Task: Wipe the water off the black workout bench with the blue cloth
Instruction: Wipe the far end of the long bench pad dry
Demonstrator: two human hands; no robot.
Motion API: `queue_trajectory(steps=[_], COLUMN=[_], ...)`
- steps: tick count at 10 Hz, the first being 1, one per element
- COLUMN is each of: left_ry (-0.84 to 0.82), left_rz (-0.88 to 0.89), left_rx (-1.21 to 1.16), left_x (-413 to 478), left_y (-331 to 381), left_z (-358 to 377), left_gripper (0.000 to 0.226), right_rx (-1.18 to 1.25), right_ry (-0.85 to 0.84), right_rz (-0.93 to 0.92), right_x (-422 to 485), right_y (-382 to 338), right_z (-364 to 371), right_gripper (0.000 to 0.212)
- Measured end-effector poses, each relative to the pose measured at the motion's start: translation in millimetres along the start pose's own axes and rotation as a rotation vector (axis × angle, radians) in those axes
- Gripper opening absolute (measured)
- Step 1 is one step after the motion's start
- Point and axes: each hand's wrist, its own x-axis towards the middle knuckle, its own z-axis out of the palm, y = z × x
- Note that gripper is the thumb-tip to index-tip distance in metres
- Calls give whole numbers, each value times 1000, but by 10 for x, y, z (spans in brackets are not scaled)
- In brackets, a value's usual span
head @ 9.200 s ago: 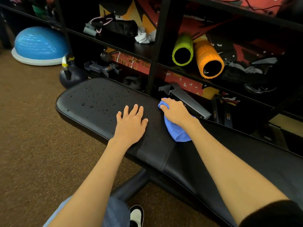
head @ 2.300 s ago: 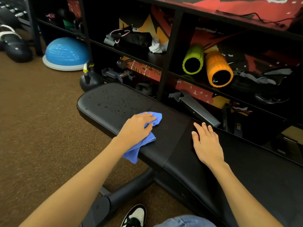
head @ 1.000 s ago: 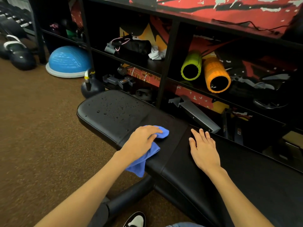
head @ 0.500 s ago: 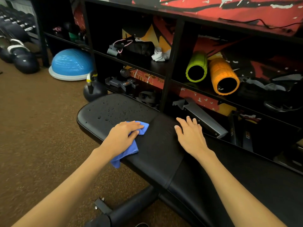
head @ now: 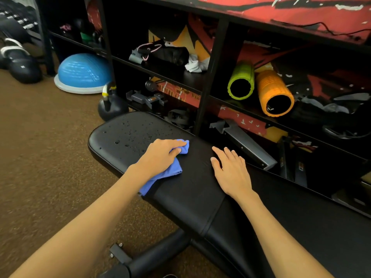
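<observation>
- Droplets of water (head: 128, 135) bead on the left end of the black padded vinyl workout bench (head: 190, 197), mid-frame.
- Your left hand (head: 160, 157) bunches the soft blue cloth (head: 172, 169) under curled fingers at the droplets' right edge; the cloth's tail reaches the pad's near edge.
- Your right hand (head: 230, 171) lies flat on the pad just beside it, fingers straight and slightly spread.
- Brown carpet (head: 40, 157) fills the left of the frame; a black shelving unit (head: 208, 77) stands behind the bench.

nothing here reads clearly. a small orange label (head: 153, 99) on the grey bracket (head: 140, 97) on the lower shelf is too small to make out, and the pale marks on the red strip (head: 181, 93) behind it are blurred.
</observation>
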Motion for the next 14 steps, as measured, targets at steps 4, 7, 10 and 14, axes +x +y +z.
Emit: queue_trajectory(steps=[4,7,10,14], left_ry=[104,125,100,-24], left_rz=[-18,-95,-73,190], left_rx=[48,14,-13,-273], left_x=[29,393,-193,187], left_y=[17,191,-34,753], left_z=[66,205,52,359], left_gripper=[35,32,31,30], right_rx=[-15,-10,-7,670], right_ry=[15,16,-4,143], right_rz=[-7,-4,8,185], right_x=[20,28,2,138], right_y=[-15,-7,-9,-268], right_z=[14,-3,3,-413], right_gripper=[49,49,49,31])
